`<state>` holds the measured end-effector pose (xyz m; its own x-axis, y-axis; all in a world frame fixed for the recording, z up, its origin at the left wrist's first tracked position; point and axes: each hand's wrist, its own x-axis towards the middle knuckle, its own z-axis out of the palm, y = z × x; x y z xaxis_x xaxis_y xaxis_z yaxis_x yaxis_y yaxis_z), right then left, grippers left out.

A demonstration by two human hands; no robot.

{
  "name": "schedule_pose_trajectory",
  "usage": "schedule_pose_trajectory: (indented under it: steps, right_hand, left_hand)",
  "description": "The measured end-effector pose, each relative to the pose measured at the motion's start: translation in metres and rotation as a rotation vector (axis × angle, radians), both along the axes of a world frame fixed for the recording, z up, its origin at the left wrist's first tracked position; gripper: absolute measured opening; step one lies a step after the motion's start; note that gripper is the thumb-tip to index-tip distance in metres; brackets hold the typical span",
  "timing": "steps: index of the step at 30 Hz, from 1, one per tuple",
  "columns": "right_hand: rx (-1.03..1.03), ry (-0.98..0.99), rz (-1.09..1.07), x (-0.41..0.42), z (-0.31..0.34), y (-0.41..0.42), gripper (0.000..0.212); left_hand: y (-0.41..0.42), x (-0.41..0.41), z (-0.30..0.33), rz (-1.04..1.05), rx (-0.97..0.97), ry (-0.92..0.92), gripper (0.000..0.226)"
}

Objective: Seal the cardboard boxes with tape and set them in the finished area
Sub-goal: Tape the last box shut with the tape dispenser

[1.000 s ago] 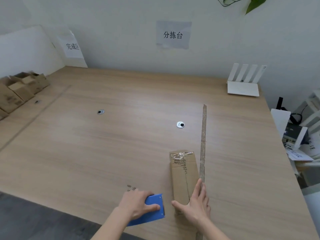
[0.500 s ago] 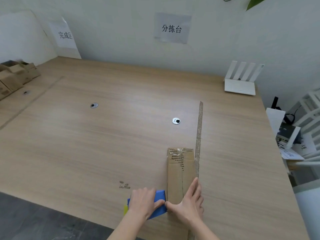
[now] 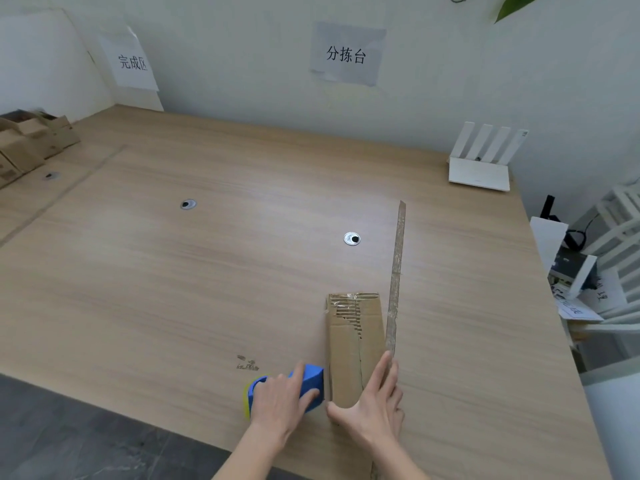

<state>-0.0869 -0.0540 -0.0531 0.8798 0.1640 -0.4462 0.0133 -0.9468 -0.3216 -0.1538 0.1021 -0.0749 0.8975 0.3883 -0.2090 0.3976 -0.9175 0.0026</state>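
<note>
A white router is sitting at the table's far right corner, two metal grommets are lying mid-table, and a green leaf is hanging above the router.

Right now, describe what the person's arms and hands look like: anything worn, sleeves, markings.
Both forearms are bare as far as the frame shows; no sleeves reach into view. The left hand and right hand wear no gloves, and no rings, watch, bands or markings are visible. Fingernails look short and unpainted.
</note>
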Motion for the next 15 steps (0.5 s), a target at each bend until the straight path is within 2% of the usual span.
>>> schedule_pose_trajectory:
  steps: [2, 6, 9, 13, 15]
  right_hand:
    - [0.001, -0.009, 0.013, -0.001, 0.0, -0.001, 0.159]
    - [-0.024, -0.037, -0.036, -0.006, 0.001, 0.007, 0.154]
    - [-0.026, -0.054, -0.049, -0.008, 0.0, 0.011, 0.153]
    - [0.057, -0.009, -0.025, -0.001, -0.007, -0.003, 0.157]
    - [0.14, -0.012, -0.026, 0.003, -0.008, -0.009, 0.147]
  left_hand:
    - [0.007, -0.003, -0.007, 0.047, -0.009, 0.005, 0.059]
    - [0.022, -0.004, -0.025, 0.081, -0.051, 0.113, 0.065]
    - [0.027, -0.007, -0.03, 0.061, -0.06, 0.034, 0.067]
    - [0.023, -0.005, -0.033, 0.022, -0.007, 0.016, 0.068]
    - [0.024, 0.002, -0.026, 0.086, -0.04, 0.049, 0.07]
